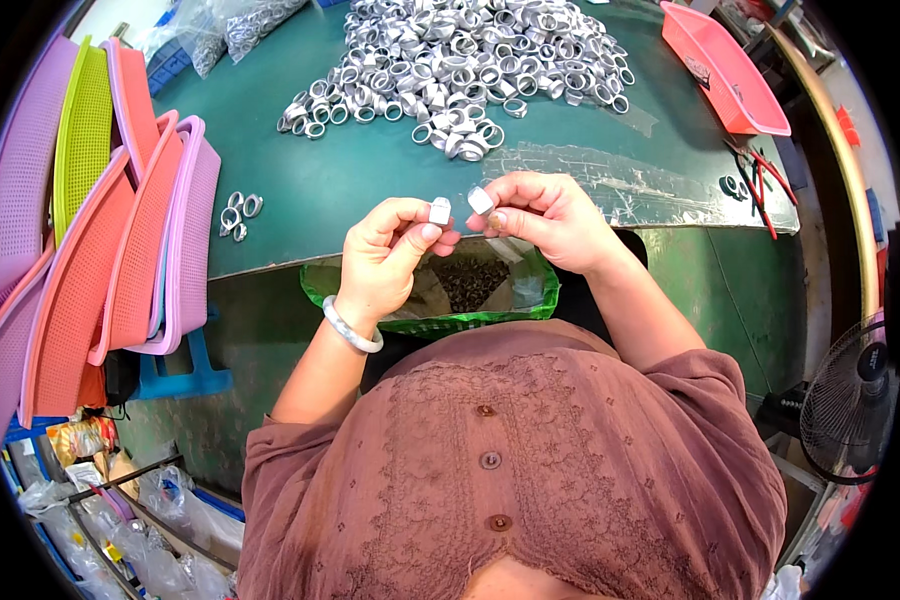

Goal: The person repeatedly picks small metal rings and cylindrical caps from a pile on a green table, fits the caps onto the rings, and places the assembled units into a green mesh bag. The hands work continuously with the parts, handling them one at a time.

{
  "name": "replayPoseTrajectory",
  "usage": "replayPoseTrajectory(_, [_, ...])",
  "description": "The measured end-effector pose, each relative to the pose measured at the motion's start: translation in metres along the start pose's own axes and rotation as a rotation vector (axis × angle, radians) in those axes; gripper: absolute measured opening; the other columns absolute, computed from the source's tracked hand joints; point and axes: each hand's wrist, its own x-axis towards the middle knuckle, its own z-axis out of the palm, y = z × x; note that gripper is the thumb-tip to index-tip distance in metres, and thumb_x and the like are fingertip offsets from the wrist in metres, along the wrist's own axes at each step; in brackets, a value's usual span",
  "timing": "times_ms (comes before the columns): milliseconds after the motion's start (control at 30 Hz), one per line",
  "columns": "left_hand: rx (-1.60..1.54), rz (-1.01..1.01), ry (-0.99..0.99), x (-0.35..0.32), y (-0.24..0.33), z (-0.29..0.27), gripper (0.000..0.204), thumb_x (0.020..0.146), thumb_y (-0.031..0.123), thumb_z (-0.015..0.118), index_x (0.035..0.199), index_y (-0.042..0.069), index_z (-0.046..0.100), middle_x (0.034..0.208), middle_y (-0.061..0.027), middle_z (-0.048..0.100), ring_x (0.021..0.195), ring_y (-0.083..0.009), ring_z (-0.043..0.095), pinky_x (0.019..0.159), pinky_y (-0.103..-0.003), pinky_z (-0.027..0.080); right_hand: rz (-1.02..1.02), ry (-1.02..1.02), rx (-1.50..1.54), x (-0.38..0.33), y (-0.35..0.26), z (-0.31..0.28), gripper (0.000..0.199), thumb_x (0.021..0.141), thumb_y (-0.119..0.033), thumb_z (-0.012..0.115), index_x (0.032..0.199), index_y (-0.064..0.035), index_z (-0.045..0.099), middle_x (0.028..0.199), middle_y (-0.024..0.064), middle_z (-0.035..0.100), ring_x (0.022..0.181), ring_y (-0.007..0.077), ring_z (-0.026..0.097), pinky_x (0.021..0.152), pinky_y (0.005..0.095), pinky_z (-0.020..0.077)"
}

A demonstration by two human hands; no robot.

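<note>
Pale silver piece [439, 211] is up in our left hand [383, 258], pinched between thumb and fingers near the front edge of the green surface [280, 190]. Our right hand [560, 225] has a similar one, a second pale piece [481, 202], gripped in the thumb and fingertips; we can see a gap between the two. Container-wise, we've got a green-rimmed bag [440, 323] below the edge with loads of dark bits [475, 287] inside, a pink tray [735, 65] at far right with some stuff too tiny to make out, and clear plastic bags [255, 25] up left with greyish bits in them. Stacked baskets [75, 290] crowd the left, but we can't tell if they're holding anything. Our fingers cover lots of both pieces, so their full shape is unclear. The ring pile [470, 70] runs off the top, and our left hand and brown top [500, 430] partly block the green-rimmed bag.
</note>
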Motion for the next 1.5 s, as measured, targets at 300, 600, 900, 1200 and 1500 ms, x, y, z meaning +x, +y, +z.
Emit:
replayPoseTrajectory(300, [0.052, 0.019, -0.013, -0.009, 0.005, 0.001, 0.011, 0.088, -0.001, 0.056, 0.099, -0.001, 0.058, 0.092, -0.011, 0.064, 0.079, -0.0179, 0.065, 0.071, -0.029, 0.055, -0.11, 0.016, -0.254, -0.004, 0.004, 0.001, 0.014, 0.083, 0.002, 0.061, 0.096, 0.0008, 0.064, 0.091, 0.0053, 0.067, 0.083, 0.0107, 0.062, 0.074, 0.0251, 0.0484])
replayPoseTrajectory(600, [1.133, -0.004, -0.383, -0.015, 0.007, -0.003, 0.007, 0.079, 0.009, 0.062, 0.082, 0.003, 0.061, 0.077, -0.0152, 0.062, 0.072, -0.0333, 0.061, 0.065, -0.038, 0.048, -0.299, -0.102, -1.007, -0.005, -0.01, 0.0, 0.02, 0.077, -0.004, 0.064, 0.096, -0.0046, 0.065, 0.081, 0.0116, 0.064, 0.073, 0.0285, 0.062, 0.067, 0.0341, 0.05])
replayPoseTrajectory(900, [1.224, 0.226, 0.163, 0.071, 0.002, 0.017, 0.013, 0.077, 0.011, 0.066, 0.085, 0.002, 0.06, 0.071, -0.0123, 0.062, 0.063, -0.0274, 0.06, 0.057, -0.036, 0.047, -0.373, 0.369, -1.44, 0.051, 0.01, -0.003, 0.014, 0.079, -0.012, 0.06, 0.091, -0.0065, 0.057, 0.083, 0.0104, 0.058, 0.078, 0.029, 0.06, 0.066, 0.04, 0.049])
replayPoseTrajectory(1200, [1.127, 0.156, 0.161, 0.078, -0.015, 0.002, 0.008, 0.079, 0.006, 0.064, 0.083, 0.0, 0.062, 0.071, -0.0112, 0.063, 0.059, -0.0198, 0.06, 0.058, -0.031, 0.048, -0.399, 0.398, -1.488, 0.047, 0.014, -0.009, 0.013, 0.078, -0.01, 0.055, 0.091, -0.0093, 0.057, 0.08, 0.0097, 0.056, 0.077, 0.0278, 0.06, 0.063, 0.0399, 0.0494])
replayPoseTrajectory(1500, [0.209, -0.363, 0.145, 0.047, 0.013, -0.001, 0.01, 0.087, 0.01, 0.06, 0.093, 0.003, 0.063, 0.073, -0.0021, 0.063, 0.057, -0.0063, 0.055, 0.05, -0.018, 0.042, -0.365, 0.379, -1.452, 0.043, 0.017, -0.009, 0.018, 0.077, -0.011, 0.059, 0.094, -0.013, 0.068, 0.08, 0.0087, 0.055, 0.076, 0.0254, 0.059, 0.065, 0.035, 0.0488])
